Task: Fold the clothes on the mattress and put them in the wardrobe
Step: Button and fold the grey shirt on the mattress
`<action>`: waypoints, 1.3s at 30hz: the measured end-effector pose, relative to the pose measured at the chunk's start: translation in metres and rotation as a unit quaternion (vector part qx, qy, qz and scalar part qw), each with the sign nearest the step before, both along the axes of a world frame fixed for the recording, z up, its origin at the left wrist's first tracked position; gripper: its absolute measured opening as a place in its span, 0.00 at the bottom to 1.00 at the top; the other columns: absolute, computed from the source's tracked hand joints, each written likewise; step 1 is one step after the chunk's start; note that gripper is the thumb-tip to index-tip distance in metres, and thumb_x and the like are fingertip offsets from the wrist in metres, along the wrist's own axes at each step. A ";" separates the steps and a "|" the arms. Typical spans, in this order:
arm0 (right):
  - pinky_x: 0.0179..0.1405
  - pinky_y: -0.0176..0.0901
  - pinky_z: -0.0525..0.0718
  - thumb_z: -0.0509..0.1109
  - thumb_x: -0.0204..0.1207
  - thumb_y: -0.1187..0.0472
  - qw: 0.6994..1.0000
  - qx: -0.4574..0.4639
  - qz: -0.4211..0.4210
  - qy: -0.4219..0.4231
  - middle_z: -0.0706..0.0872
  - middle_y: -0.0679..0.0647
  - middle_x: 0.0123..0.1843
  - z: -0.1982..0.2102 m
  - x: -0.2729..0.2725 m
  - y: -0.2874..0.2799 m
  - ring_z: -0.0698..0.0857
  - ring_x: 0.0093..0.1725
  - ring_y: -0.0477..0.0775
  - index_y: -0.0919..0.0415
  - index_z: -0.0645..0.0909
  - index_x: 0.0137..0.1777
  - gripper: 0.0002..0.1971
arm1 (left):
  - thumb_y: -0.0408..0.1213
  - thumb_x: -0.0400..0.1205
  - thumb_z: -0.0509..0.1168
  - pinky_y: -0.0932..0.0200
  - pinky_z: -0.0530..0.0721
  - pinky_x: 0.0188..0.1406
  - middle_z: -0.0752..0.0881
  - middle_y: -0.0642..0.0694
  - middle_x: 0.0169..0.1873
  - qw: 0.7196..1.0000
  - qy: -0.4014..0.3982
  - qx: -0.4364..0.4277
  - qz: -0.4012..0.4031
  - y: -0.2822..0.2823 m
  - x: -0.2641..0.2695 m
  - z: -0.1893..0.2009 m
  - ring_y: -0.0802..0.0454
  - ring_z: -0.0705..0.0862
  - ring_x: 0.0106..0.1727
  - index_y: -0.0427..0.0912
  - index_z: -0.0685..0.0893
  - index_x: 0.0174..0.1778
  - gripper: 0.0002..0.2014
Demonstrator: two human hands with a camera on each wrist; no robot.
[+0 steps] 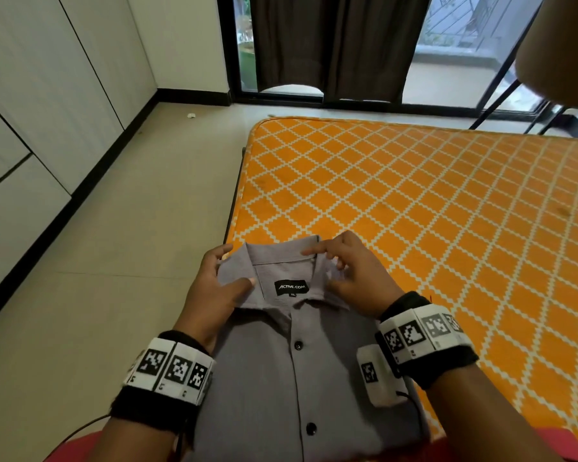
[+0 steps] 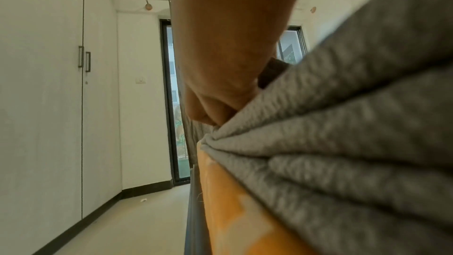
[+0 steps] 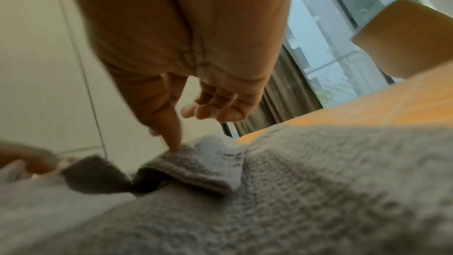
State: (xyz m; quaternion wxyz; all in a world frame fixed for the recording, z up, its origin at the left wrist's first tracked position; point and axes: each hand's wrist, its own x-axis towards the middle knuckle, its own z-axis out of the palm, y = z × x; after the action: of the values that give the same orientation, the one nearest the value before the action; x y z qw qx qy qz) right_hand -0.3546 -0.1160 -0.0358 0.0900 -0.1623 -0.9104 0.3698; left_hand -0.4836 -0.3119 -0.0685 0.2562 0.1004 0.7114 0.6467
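Observation:
A grey button-up shirt [image 1: 281, 378] with a black neck label lies folded, front up, on the near left corner of the orange diamond-patterned mattress [image 1: 447, 211]. My left hand [image 1: 224, 278] grips the shirt's left shoulder by the collar, thumb on top and fingers curled under the fabric [image 2: 343, 143] at the mattress edge [image 2: 232, 210]. My right hand [image 1: 341, 261] rests on the collar's right side. Its straight index finger [image 3: 171, 131] touches the collar fold [image 3: 196, 166] while the other fingers hang loosely curled and hold nothing.
White wardrobe doors [image 1: 47, 95] run along the left wall, shut, with paired handles [image 2: 84, 59]. Beige floor lies between them and the mattress. A dark curtain [image 1: 337, 41] hangs at the glass door beyond. A wooden chair [image 1: 561, 55] stands at the far right.

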 end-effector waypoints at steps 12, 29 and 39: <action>0.44 0.38 0.77 0.74 0.75 0.63 0.989 0.028 0.102 -0.103 0.77 0.52 0.51 0.001 0.000 -0.009 0.74 0.40 0.41 0.53 0.87 0.46 0.05 | 0.35 0.70 0.79 0.56 0.80 0.60 0.65 0.52 0.61 0.964 0.202 -0.173 0.001 -0.002 0.013 0.014 0.51 0.75 0.61 0.57 0.78 0.61 0.26; 0.36 0.37 0.81 0.77 0.72 0.62 0.991 -0.010 0.097 -0.087 0.86 0.46 0.35 -0.003 0.000 -0.008 0.82 0.34 0.41 0.52 0.86 0.44 0.05 | 0.75 0.68 0.60 0.64 0.71 0.30 0.81 0.54 0.34 0.882 0.291 -0.285 -0.235 0.010 0.066 0.033 0.61 0.79 0.36 0.53 0.79 0.38 0.26; 0.34 0.36 0.73 0.74 0.76 0.60 0.975 0.012 -0.210 -0.077 0.86 0.51 0.48 -0.001 0.018 0.038 0.81 0.42 0.47 0.55 0.85 0.51 0.05 | 0.31 0.80 0.69 0.63 0.86 0.40 0.83 0.58 0.40 0.932 0.306 -0.162 -0.108 0.018 0.072 0.004 0.65 0.84 0.41 0.54 0.71 0.49 0.15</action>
State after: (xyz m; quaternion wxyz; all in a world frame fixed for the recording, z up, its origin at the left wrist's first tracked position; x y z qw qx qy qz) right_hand -0.3371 -0.0777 -0.0368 0.0975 -0.3765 -0.8646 0.3181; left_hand -0.4112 -0.2941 -0.0649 0.1072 0.3262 0.8353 0.4294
